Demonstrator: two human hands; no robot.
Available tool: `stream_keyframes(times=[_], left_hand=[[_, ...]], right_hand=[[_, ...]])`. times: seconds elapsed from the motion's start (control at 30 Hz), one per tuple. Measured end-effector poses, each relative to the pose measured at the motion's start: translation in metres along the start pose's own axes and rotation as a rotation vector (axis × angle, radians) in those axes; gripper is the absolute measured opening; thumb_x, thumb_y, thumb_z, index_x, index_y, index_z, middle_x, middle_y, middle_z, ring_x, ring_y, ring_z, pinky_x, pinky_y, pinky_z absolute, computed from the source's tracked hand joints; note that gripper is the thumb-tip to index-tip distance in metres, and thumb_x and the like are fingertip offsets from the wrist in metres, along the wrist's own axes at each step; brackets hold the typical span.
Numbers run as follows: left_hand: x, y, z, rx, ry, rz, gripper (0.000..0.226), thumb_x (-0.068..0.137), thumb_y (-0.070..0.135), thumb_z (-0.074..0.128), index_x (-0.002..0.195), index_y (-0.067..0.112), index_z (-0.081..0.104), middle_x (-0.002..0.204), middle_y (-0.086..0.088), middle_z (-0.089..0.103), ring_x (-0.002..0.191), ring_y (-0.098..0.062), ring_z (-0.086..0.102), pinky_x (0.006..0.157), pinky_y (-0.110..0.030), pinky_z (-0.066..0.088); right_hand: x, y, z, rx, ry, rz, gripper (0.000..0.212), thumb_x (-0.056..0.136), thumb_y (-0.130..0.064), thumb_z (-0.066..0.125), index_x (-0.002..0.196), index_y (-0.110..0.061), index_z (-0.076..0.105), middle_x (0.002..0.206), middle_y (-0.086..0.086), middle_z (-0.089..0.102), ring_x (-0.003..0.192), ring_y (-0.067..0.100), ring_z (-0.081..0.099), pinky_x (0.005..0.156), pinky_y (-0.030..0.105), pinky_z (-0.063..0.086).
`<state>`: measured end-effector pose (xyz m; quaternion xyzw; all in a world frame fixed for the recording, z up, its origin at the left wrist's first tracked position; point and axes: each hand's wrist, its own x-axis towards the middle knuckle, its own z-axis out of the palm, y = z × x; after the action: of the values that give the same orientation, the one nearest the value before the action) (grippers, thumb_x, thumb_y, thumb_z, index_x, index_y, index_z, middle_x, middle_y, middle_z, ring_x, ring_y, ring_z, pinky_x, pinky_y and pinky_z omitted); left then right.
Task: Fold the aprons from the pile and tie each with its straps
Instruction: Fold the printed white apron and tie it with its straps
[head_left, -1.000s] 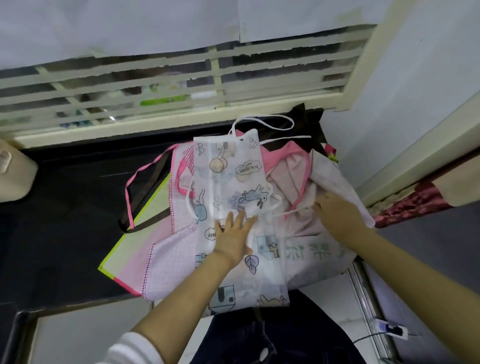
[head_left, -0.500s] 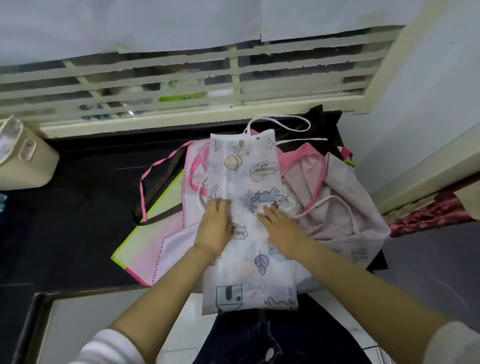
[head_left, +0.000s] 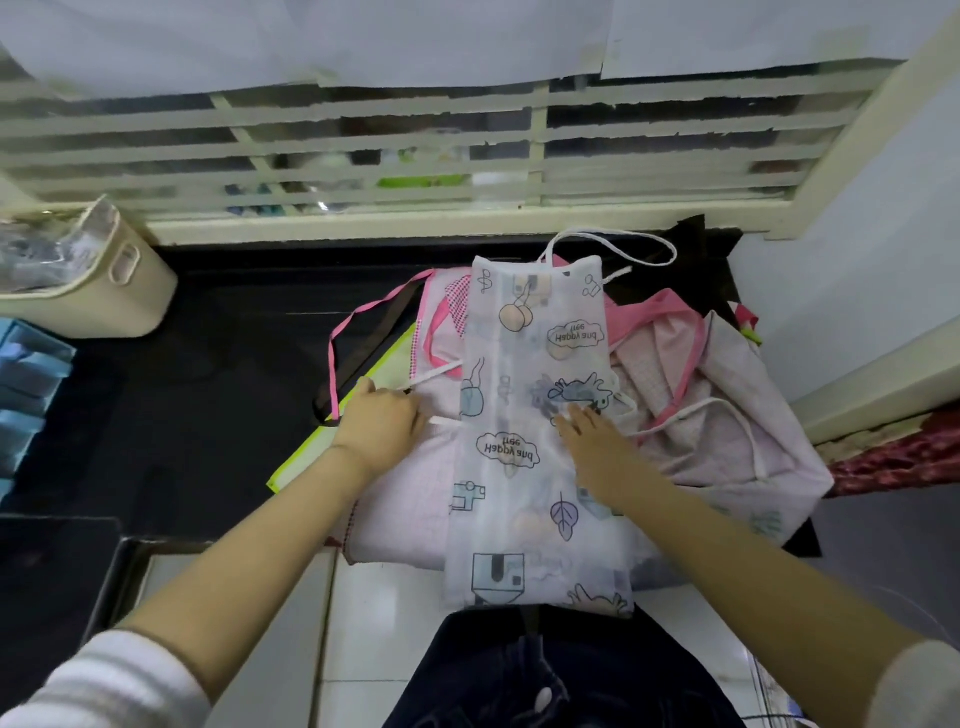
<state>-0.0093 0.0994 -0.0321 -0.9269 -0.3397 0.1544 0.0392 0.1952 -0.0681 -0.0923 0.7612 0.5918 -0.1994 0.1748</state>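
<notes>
**A:** Where does the printed apron (head_left: 498, 519) sit?

**B:** It is folded into a long narrow strip and lies on top of the pile (head_left: 727, 415) of pink checked aprons. Its top end points toward the window grille (head_left: 415, 156). Its bottom end hangs past the near edge of the black worktop (head_left: 208, 389).

**A:** And the person's hands?

**B:** The right hand (head_left: 592, 441) lies flat on the middle of the strip, fingers straight and spread, pressing the cloth down. The left hand (head_left: 382, 423) is just beside the strip's left edge. Its fingers are curled round the white strap (head_left: 441, 372) that comes out from the apron's side.

**A:** Is the strap loose or taut?

**B:** It runs in a fairly straight line from the apron's edge into the left hand, and a second short length shows just below the knuckles. Whether it is pulled tight, one cannot tell.

**A:** What else shows at the top of the strip?

**B:** The white neck loop (head_left: 670, 249) lies beyond the folded top, spread on the dark surface near the window.

**A:** Anything else on the worktop?

**B:** A beige basket (head_left: 119, 291) stands at the far left, well apart from the pile. A brown strap (head_left: 374, 338) trails out from under the pink aprons on the left.
</notes>
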Motion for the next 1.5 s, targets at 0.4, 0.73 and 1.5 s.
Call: stream_keyframes(times=[0.4,0.73,1.5], left_hand=[[-0.053,-0.041,0.028,-0.292,-0.312,-0.436,0.042,0.093,0.026,0.049,0.131,0.012,0.042,0.127,-0.011,0.043,0.115,-0.03,0.044,0.091,-0.039,0.04],[-0.04,0.046,0.015,-0.201,0.011,0.247,0.065,0.093,0.008,0.042,0.15,0.018,0.012,0.159,-0.003,-0.002,0.147,-0.021,-0.005,0.116,-0.036,-0.006],[-0.035,0.03,0.065,-0.679,-0.303,0.452,0.049,0.097,0.0,0.036,0.143,0.018,0.04,0.15,0.016,0.004,0.141,-0.003,-0.001,0.108,-0.006,-0.007]], right_hand=[[-0.004,-0.008,-0.012,-0.01,-0.072,0.042,0.088,0.088,-0.015,0.06,0.149,-0.008,-0.004,0.157,0.015,-0.001,0.145,0.031,0.002,0.118,0.04,0.012],[-0.032,-0.011,-0.007,0.072,0.137,-0.077,0.073,0.089,0.006,0.043,0.15,-0.012,0.007,0.159,0.01,-0.005,0.146,0.026,-0.004,0.117,0.034,0.001],[-0.066,0.044,0.024,0.185,-0.094,-0.366,0.079,0.086,-0.023,0.063,0.149,-0.018,0.014,0.157,-0.003,0.001,0.137,0.003,-0.009,0.115,0.019,-0.004]])
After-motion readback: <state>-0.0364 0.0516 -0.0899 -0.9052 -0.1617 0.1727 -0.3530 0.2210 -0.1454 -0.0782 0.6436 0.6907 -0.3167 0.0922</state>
